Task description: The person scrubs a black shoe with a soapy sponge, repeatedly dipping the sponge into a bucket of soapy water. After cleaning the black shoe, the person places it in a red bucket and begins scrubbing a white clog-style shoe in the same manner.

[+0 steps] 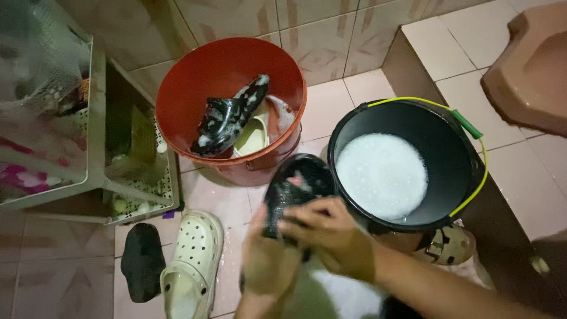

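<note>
My left hand (267,260) grips a wet black clog shoe (293,184) from below, holding it up over the pink tiled floor. My right hand (331,233) lies across the shoe's near end, fingers curled on it. Just to the right stands a black bucket (458,150) with a yellow and green handle, filled with white foamy water (381,175). Behind the shoe sits a red bucket (177,97) holding another soapy black clog (227,115) and a cream shoe (253,137).
A cream perforated clog (192,266) and a black object (143,260) lie on the floor at lower left. A white plastic rack (97,153) stands at left. A brown squat toilet (528,71) sits on a raised tiled step at right. Another cream shoe (452,245) rests under the black bucket.
</note>
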